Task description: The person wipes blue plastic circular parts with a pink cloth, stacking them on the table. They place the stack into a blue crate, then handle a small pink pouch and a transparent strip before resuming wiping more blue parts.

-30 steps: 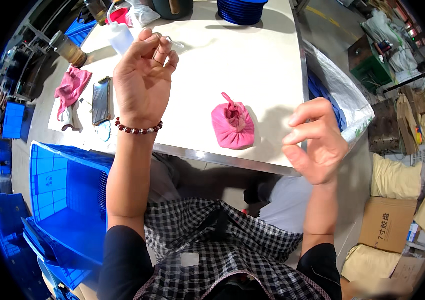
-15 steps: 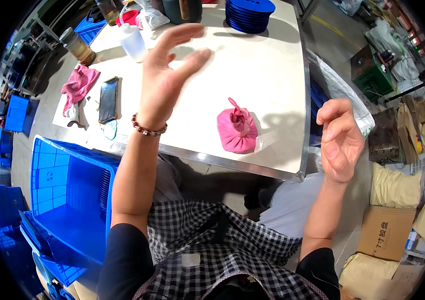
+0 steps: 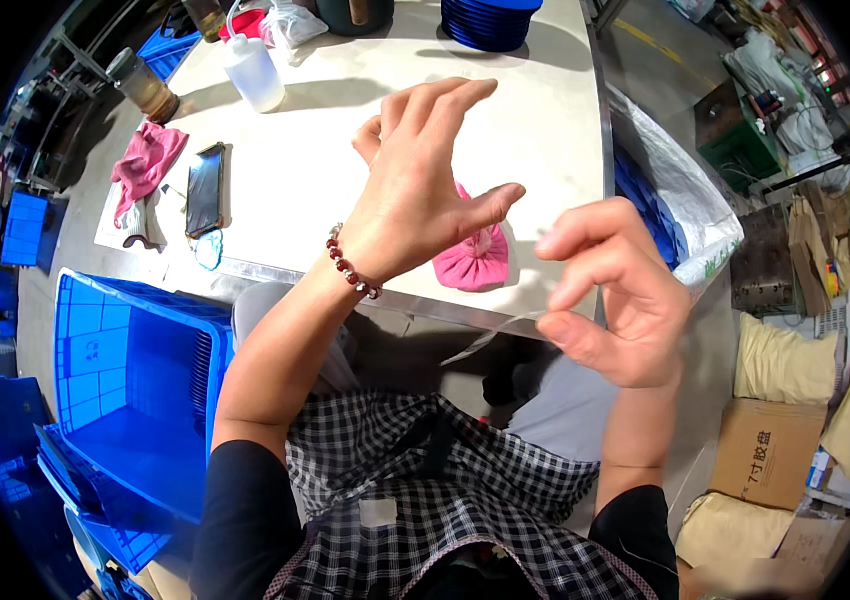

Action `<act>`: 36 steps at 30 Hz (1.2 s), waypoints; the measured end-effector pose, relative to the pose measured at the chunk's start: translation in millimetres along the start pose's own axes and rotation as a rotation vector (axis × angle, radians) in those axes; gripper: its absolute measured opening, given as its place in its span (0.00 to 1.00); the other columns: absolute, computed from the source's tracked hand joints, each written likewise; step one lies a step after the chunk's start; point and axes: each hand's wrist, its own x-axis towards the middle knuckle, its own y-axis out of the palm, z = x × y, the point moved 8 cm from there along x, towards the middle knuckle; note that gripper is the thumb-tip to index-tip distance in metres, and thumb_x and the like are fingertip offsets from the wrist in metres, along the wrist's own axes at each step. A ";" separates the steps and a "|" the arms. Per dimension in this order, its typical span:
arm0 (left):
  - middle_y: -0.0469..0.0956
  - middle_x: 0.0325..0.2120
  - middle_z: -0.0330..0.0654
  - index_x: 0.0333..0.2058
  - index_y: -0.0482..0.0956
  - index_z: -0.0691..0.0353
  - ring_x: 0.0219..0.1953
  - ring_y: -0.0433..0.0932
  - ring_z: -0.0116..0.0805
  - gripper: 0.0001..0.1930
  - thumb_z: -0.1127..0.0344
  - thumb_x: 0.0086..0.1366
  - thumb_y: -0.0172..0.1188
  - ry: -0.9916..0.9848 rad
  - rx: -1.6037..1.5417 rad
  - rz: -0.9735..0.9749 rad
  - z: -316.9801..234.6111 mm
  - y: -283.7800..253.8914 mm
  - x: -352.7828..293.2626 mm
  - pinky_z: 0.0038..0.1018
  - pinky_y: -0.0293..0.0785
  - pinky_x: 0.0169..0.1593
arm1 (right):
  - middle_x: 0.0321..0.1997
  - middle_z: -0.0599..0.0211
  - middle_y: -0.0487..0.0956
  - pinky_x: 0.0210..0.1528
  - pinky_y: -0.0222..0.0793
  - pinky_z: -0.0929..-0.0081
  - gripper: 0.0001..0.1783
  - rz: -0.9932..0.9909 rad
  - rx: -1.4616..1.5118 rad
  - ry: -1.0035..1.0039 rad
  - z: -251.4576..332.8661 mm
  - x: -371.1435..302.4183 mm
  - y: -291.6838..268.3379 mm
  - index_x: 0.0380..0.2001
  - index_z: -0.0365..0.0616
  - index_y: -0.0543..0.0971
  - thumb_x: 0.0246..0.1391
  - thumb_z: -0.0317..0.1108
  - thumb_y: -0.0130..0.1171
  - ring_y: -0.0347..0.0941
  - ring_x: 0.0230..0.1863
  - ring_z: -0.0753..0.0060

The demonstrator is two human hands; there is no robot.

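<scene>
Left fingers [image 3: 463,103]: mine are spread wide, thumb well away from the rest; the palm side is hidden from me.
Right fingers [image 3: 585,228]: I have them curled toward the thumb, with a gap between index and thumb.
Strip [image 3: 485,342]: clear and thin, it meets my right thumb tip and trails toward my left; I cannot tell whether I pinch it or it only clings.
Pink bag [image 3: 472,268]: on the bench [image 3: 325,150], between my two sets of fingers, partly hidden behind my left thumb.
Bottle [image 3: 255,72]: beyond my left fingers, to their left.
Phone [image 3: 206,190]: well left of my left fingers, near the pink cloth [image 3: 148,165].
Blue stack [image 3: 490,22]: beyond my left fingers, at the bench's far side.
</scene>
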 end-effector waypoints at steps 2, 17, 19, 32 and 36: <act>0.70 0.63 0.44 0.66 0.69 0.52 0.66 0.63 0.46 0.45 0.56 0.48 0.78 -0.047 -0.044 0.059 -4.0 7.8 -2.1 0.43 0.52 0.67 | 0.47 0.59 0.79 0.49 0.71 0.72 0.09 -0.004 -0.026 0.006 -0.4 6.0 7.4 0.30 0.41 0.80 0.49 0.27 0.72 0.75 0.46 0.68; 0.69 0.61 0.43 0.65 0.68 0.55 0.62 0.65 0.46 0.45 0.62 0.45 0.77 0.067 -0.108 0.089 -24.4 27.0 -12.8 0.48 0.52 0.63 | 0.39 0.73 0.79 0.41 0.66 0.76 0.07 -0.099 -0.094 0.145 -37.5 18.4 5.7 0.31 0.43 0.79 0.53 0.28 0.70 0.74 0.39 0.77; 0.70 0.62 0.43 0.65 0.70 0.54 0.64 0.65 0.45 0.42 0.60 0.49 0.76 0.043 -0.106 0.106 -26.5 25.3 -12.8 0.44 0.54 0.64 | 0.38 0.74 0.79 0.41 0.65 0.76 0.08 -0.099 -0.080 0.166 -40.7 17.5 5.4 0.32 0.43 0.79 0.54 0.28 0.70 0.73 0.39 0.77; 0.69 0.62 0.45 0.66 0.67 0.58 0.64 0.65 0.47 0.47 0.58 0.46 0.78 0.020 -0.155 0.142 -27.5 32.3 -16.6 0.47 0.53 0.62 | 0.33 0.76 0.81 0.41 0.65 0.76 0.10 -0.120 -0.049 0.211 -49.8 11.4 7.8 0.36 0.43 0.79 0.55 0.31 0.72 0.72 0.35 0.80; 0.68 0.62 0.47 0.67 0.66 0.58 0.64 0.64 0.48 0.49 0.57 0.46 0.78 0.038 -0.148 0.138 -27.6 34.3 -16.7 0.47 0.53 0.63 | 0.34 0.76 0.82 0.41 0.65 0.76 0.11 -0.120 -0.085 0.226 -49.8 10.5 8.9 0.37 0.44 0.78 0.55 0.31 0.72 0.75 0.36 0.80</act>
